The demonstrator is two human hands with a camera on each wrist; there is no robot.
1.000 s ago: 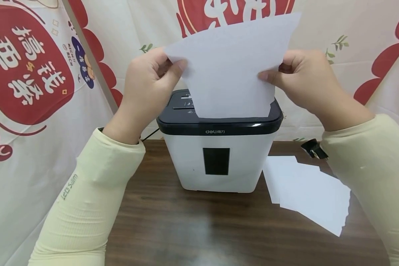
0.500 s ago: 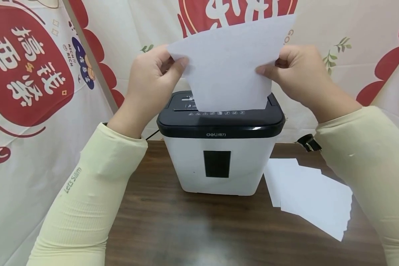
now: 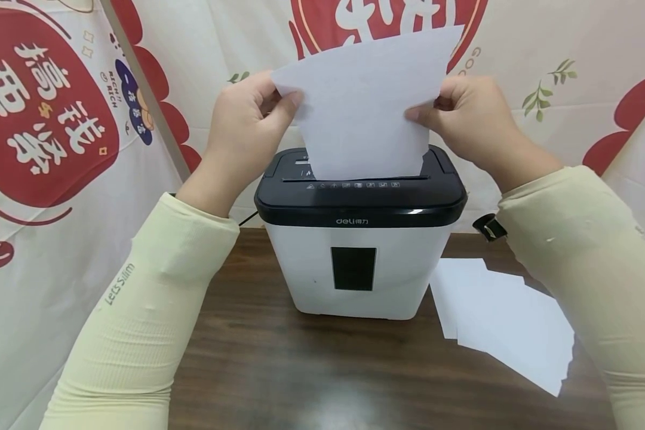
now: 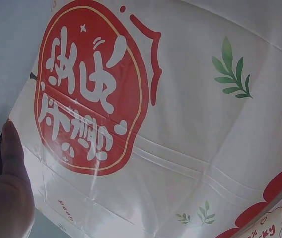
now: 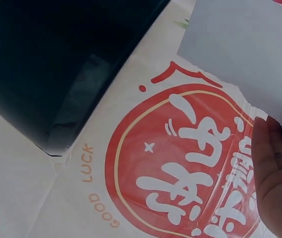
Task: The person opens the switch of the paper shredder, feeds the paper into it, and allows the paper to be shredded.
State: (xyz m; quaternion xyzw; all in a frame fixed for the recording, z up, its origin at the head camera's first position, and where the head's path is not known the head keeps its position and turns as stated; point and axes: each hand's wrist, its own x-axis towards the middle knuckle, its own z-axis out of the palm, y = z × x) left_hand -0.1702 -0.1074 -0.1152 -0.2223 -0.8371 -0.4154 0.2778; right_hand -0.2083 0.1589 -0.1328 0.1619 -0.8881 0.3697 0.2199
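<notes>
A sheet of white paper (image 3: 365,113) is held upright between my two hands, above a black-topped white paper shredder (image 3: 355,263). Its lower edge meets the line of the slot (image 3: 378,178); whether it has entered, I cannot tell. My left hand (image 3: 242,137) pinches the sheet's left edge between thumb and fingers. On the opposite edge, my right hand (image 3: 473,119) has the same kind of pinch. In the right wrist view the paper (image 5: 250,49) shows a ragged torn side edge near the right hand (image 5: 277,183), with the dark shredder lid (image 5: 56,69) beyond.
Several overlapping white sheets (image 3: 507,319) lie on the brown wooden table (image 3: 279,370), right of the shredder. A black clip-like thing (image 3: 489,227) sits by the right sleeve. Printed cloth (image 3: 258,36) hangs behind and at both sides. A thin cord (image 3: 248,218) runs behind the shredder.
The right hand has shifted left, and the paper's right side has come with it. The sheet's lower edge has moved back from the lid's front to the slot line. Both hands keep their pinch.
</notes>
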